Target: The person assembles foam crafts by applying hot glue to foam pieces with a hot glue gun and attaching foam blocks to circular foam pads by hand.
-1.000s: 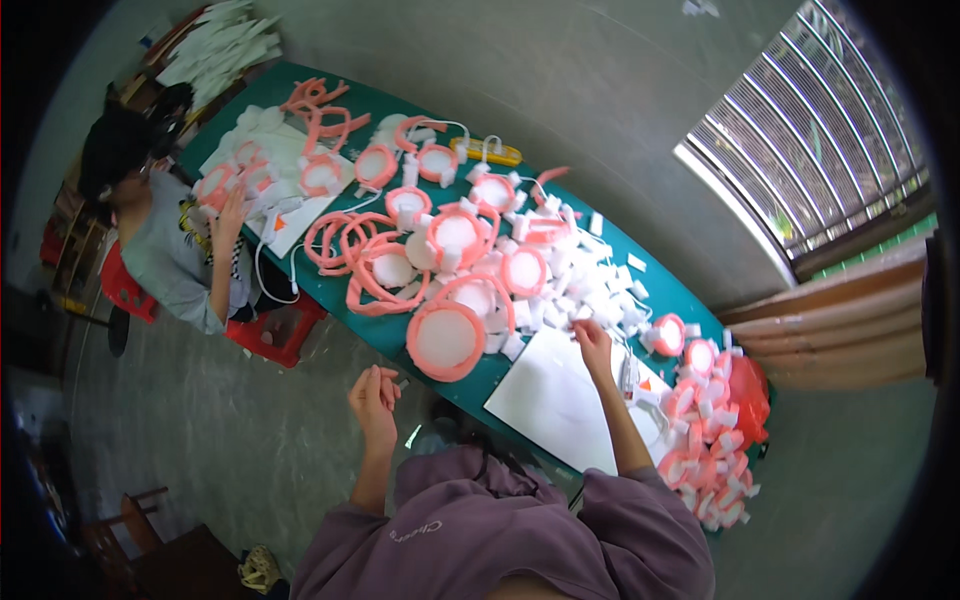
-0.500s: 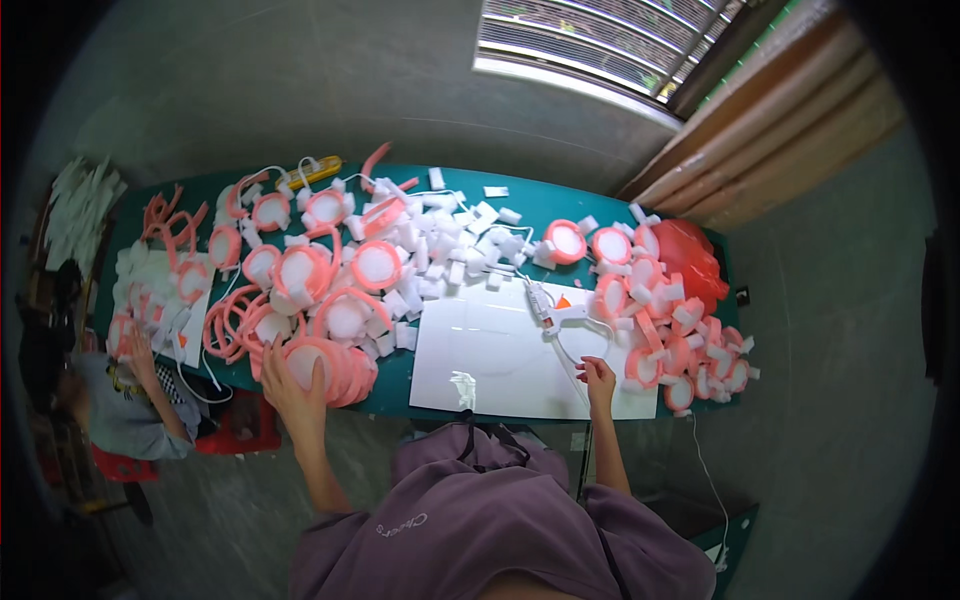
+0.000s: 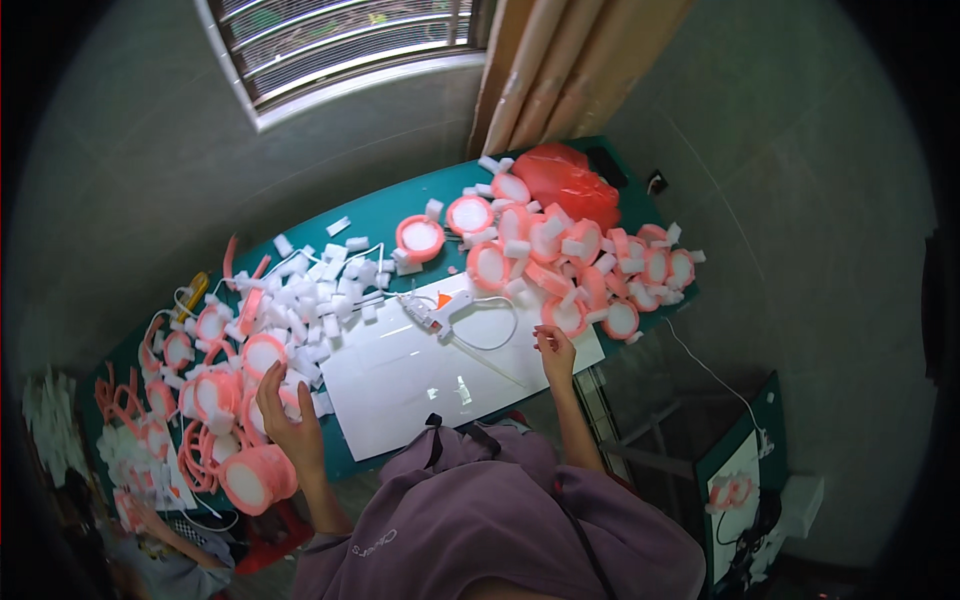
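Observation:
My left hand (image 3: 290,418) is raised over the left part of the table, fingers apart. Behind its fingers are pink-rimmed foam rounds with white faces (image 3: 264,355); contact cannot be told. A stack of such rounds (image 3: 250,480) lies just nearer me. My right hand (image 3: 556,358) hovers by the right end of a white board (image 3: 375,400), fingers curled together; anything between them is too small to make out. Left of it on the board lies a white glue gun (image 3: 440,315) with an orange part and a looping cord.
Small white foam blocks (image 3: 310,300) are heaped beyond the board. Several pink rounds with white blocks (image 3: 545,240) pile up at right, before a red plastic bag (image 3: 565,185). Another person's hand (image 3: 150,520) works at far left. A second table (image 3: 745,470) stands at lower right.
The view has swung right, bringing the second table into sight. My left hand has come away from the stack of pink rounds. My right hand keeps its curled pose.

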Demonstrator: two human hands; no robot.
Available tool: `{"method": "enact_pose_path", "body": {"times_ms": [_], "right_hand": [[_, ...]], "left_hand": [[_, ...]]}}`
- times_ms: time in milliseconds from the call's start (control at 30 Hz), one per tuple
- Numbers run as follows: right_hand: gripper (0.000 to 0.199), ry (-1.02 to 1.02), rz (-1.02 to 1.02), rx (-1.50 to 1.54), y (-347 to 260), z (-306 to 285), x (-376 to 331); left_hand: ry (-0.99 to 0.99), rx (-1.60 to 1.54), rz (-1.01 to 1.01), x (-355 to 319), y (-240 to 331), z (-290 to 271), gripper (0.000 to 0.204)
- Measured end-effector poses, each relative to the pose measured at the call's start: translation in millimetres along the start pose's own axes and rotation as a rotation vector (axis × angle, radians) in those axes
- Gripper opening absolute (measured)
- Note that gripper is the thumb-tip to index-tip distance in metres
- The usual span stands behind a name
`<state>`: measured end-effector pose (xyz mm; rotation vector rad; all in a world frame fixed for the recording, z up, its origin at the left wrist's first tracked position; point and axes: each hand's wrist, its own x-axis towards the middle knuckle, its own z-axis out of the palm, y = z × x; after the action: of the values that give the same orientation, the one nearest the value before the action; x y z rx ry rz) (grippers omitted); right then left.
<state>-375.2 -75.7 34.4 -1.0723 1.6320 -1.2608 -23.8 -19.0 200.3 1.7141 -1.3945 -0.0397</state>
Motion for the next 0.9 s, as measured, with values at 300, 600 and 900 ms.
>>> {"method": "enact_pose_path", "body": {"times_ms": [300, 600, 900], "right_hand": [[0.035, 0.397, -0.155, -0.219, -4.8, -75.6, 51.0], [0.059, 0.593, -0.245, -0.483, 28.0, -124.7, 153.0], [0.036, 0.68, -0.217, -0.427, 5.3, -137.8, 181.2]], "left_hand": [[-0.15, -0.101, 0.062, -9.0, 30.9, 56.6, 0.017], [-0.086, -0.016, -0.061, -13.6, 26.6, 60.4, 0.013], [-0.093, -0.022, -0.007, -14.6, 33.5, 68.0, 0.012]]}}
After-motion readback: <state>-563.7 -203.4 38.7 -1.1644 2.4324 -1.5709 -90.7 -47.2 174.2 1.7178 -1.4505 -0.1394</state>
